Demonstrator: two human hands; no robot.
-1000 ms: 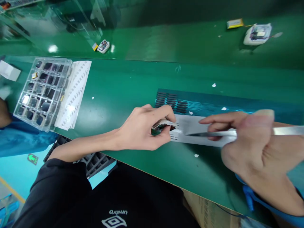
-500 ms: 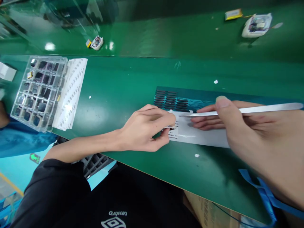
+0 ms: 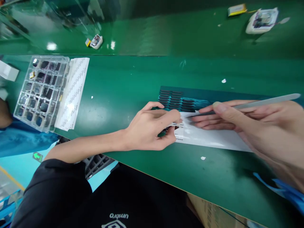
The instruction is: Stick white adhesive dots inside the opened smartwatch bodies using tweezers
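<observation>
Steel tweezers [image 3: 239, 106], pinched in the right hand [image 3: 256, 126], met a small dark component [image 3: 167, 129] gripped by the left hand [image 3: 152, 129] on a white label sheet [image 3: 213, 139] near the green worktop's [image 3: 133, 85] front edge, apparently mid-labelling, needing steady placement.

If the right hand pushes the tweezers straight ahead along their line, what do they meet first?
Most likely the left hand: the tweezers in the right hand point at its fingertips, almost touching, though depth is unclear.
</observation>
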